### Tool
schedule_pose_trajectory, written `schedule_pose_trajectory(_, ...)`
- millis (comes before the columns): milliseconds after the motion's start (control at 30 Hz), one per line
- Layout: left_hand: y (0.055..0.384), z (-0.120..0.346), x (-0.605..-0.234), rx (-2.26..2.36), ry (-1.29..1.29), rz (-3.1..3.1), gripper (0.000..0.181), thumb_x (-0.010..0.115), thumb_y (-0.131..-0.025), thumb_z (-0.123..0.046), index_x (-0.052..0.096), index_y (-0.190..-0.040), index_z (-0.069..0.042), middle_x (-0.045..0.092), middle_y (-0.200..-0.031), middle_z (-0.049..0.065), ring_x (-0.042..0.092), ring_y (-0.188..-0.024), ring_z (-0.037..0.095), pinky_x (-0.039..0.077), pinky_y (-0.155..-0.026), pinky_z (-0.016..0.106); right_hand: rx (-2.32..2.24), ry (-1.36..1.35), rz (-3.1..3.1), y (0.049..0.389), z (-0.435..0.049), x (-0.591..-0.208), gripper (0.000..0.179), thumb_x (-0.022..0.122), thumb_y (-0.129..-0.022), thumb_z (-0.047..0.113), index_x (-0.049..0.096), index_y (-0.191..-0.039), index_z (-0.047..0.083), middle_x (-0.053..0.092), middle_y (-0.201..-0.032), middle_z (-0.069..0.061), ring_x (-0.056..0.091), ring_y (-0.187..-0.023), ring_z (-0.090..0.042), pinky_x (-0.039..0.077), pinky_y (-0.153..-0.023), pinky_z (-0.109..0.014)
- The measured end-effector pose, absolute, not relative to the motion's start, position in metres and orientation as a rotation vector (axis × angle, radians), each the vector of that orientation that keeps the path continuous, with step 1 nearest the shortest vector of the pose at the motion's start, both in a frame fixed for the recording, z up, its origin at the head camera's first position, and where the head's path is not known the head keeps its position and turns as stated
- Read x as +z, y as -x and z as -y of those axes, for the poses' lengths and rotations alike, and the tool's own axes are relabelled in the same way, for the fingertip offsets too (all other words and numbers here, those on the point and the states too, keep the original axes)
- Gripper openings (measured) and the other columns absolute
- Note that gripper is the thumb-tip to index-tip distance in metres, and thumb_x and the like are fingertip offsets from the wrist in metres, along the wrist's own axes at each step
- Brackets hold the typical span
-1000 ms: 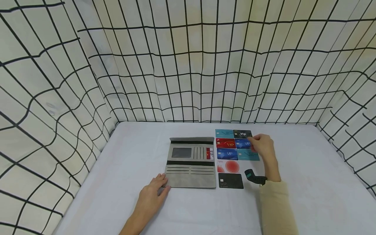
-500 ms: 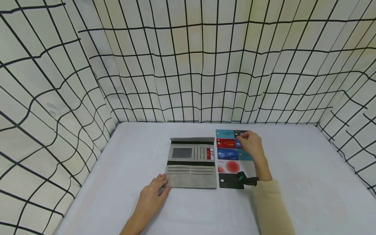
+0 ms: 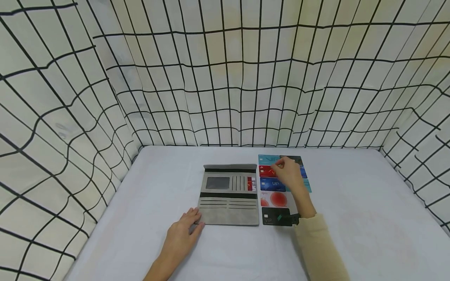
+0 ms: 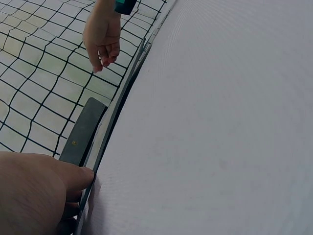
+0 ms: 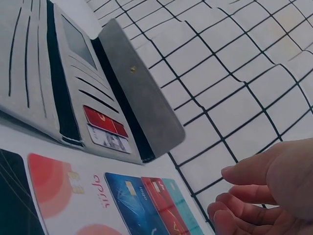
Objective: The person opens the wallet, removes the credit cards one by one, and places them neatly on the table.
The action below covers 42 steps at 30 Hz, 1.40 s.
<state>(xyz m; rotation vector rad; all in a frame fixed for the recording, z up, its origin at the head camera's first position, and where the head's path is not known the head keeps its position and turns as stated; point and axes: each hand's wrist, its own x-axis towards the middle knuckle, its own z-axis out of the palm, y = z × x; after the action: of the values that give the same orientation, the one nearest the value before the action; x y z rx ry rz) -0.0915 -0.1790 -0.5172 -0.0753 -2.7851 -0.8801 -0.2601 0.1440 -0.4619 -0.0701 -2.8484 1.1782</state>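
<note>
An unfolded grey wallet (image 3: 228, 212) lies on the white cloth. My left hand (image 3: 181, 234) rests at its lower left corner, fingertips on the left side and thumb at the front edge. Right of the wallet, bank cards lie in rows, among them a red card (image 3: 265, 171), a blue card (image 3: 271, 184), a white card with red circles (image 3: 275, 199) and a black card (image 3: 272, 216). My right hand (image 3: 290, 171) hovers above the upper cards and hides parts of several. In the right wrist view its fingers (image 5: 244, 200) are loosely bent, with a gap to the thumb and nothing between.
Two cards (image 5: 107, 129), a red one and a pale one, sit in the wallet's slots. A dark strap (image 3: 293, 219) hangs at my right wrist over the black card. White walls with a black grid (image 3: 246, 78) stand behind and beside the table (image 3: 369, 214).
My right hand has moved left across the upper cards, from the right column toward the red card. The left hand, the wallet and the cards have stayed in place.
</note>
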Motion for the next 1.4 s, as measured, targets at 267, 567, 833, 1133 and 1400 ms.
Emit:
schedule_pose_trajectory(267, 0.091, 0.179, -0.518, -0.883, 0.074, 2.784, 0.036, 0.076, -0.090, -0.019, 0.070, -0.119, 0.001, 0.064, -0.136, 0.016, 0.057, -0.133, 0.034, 0.043, -0.112, 0.049, 1.189, -0.019, 2.862, 0.258, -0.129, -0.466, 0.032, 0.065, -0.097, 0.028, 0.064, -0.115, 0.001, 0.068, -0.097, -0.017, 0.062, -0.077, -0.023, 0.060, -0.067, -0.028)
schedule_pose_trajectory(567, 0.092, 0.180, -0.517, -0.884, 0.071, 2.786, 0.036, 0.075, -0.090, -0.019, 0.070, -0.120, 0.000, 0.064, -0.136, 0.016, 0.057, -0.133, 0.033, 0.043, -0.113, 0.049, 1.188, -0.078, 2.919, 0.258, -0.112, -0.473, 0.029, 0.065, -0.098, 0.025, 0.063, -0.115, 0.001, 0.068, -0.099, -0.015, 0.061, -0.079, -0.023, 0.058, -0.069, -0.030)
schedule_pose_trajectory(833, 0.092, 0.179, -0.516, -0.901, 0.049, 2.806, 0.037, 0.075, -0.091, -0.020, 0.070, -0.121, 0.000, 0.062, -0.138, 0.015, 0.055, -0.134, 0.034, 0.043, -0.113, 0.050, 1.158, -0.119, 2.950, 0.255, -0.101, -0.478, 0.030, 0.068, -0.095, 0.024, 0.064, -0.115, 0.001, 0.069, -0.101, -0.015, 0.063, -0.084, -0.024, 0.062, -0.078, -0.038)
schedule_pose_trajectory(1133, 0.091, 0.178, -0.516, -0.903, 0.047, 2.807, 0.037, 0.074, -0.091, -0.021, 0.070, -0.121, 0.000, 0.062, -0.138, 0.015, 0.055, -0.134, 0.034, 0.043, -0.113, 0.051, 1.236, -0.197, 2.978, 0.250, -0.084, -0.485, 0.021, 0.067, -0.097, 0.017, 0.070, -0.114, 0.004, 0.073, -0.093, -0.011, 0.062, -0.070, -0.017, 0.063, -0.067, -0.028)
schedule_pose_trajectory(1400, 0.091, 0.178, -0.515, -0.897, 0.046, 2.809, 0.036, 0.074, -0.091, -0.020, 0.070, -0.121, 0.000, 0.063, -0.138, 0.015, 0.055, -0.134, 0.034, 0.043, -0.112, 0.050, 1.215, -0.210, 3.013, 0.248, -0.078, -0.486, 0.024, 0.070, -0.095, 0.015, 0.070, -0.115, 0.003, 0.070, -0.088, -0.009, 0.059, -0.067, -0.016, 0.056, -0.059, -0.023)
